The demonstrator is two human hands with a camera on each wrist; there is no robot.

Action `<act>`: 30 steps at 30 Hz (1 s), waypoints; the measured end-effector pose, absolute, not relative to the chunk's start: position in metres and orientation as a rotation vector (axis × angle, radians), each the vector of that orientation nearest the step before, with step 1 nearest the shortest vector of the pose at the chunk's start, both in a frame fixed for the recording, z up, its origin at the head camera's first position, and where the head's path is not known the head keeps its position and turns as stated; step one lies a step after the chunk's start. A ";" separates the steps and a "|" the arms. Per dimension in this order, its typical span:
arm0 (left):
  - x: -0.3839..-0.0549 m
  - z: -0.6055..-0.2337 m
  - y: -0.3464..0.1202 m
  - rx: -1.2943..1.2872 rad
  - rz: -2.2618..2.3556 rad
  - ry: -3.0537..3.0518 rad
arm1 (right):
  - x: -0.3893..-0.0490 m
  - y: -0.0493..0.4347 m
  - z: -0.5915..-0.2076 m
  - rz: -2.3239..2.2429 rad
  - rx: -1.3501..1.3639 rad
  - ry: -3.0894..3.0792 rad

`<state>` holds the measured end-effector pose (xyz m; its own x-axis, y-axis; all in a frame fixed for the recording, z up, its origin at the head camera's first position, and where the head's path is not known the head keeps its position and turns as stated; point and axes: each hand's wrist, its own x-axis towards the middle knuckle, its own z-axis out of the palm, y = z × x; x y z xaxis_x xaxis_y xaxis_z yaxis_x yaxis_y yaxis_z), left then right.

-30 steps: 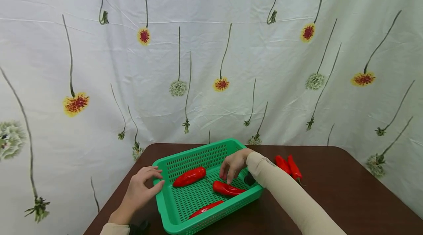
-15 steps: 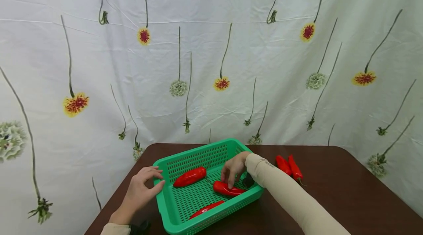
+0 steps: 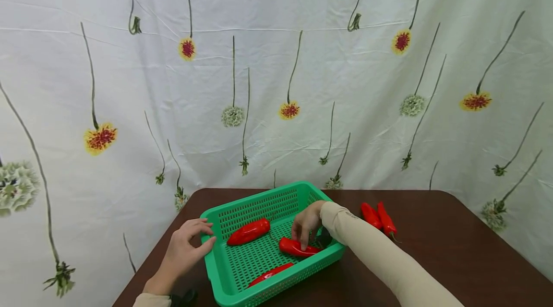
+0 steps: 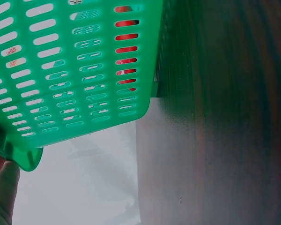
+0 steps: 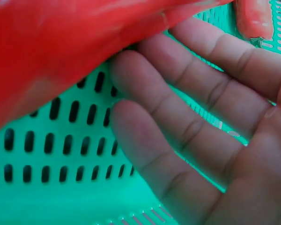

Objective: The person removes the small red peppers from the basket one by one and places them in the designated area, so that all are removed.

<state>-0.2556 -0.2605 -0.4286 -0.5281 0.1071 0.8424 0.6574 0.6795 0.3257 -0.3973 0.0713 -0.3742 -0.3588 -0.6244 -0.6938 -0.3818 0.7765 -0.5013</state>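
Observation:
A green plastic basket (image 3: pixel 276 279) stands on the dark table, with red peppers inside. My right hand (image 3: pixel 307 223) reaches into its right side and grips one red pepper (image 3: pixel 290 245). In the right wrist view the fingers (image 5: pixel 145 79) lie along this pepper's (image 5: pixel 47 51) edge, and the thumb is hidden. My left hand (image 3: pixel 181 249) holds the basket's left rim, thumb and fingertips at the edge; the left wrist view shows fingers (image 4: pixel 5 183) against the lip. Another red pepper (image 3: pixel 249 232) lies by the basket's far wall, and one (image 3: pixel 271 273) by the near wall.
Two more red peppers (image 3: pixel 379 218) lie on the table (image 3: pixel 449 249), right of the basket and beyond my right forearm. A white flower-patterned curtain (image 3: pixel 268 81) hangs behind the table's far edge.
My right hand has lowered onto the pepper at the basket's right side, and its thumb now lies over it. The left hand has kept its place at the rim.

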 end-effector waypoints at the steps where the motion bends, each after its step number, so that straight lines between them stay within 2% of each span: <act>1: -0.256 -0.428 -0.261 -0.590 -0.808 -2.030 | -0.397 0.071 -0.374 -0.304 -0.754 1.994; 30: -0.256 -0.427 -0.261 -0.576 -0.813 -2.052 | -0.397 0.070 -0.374 -0.277 -0.788 1.958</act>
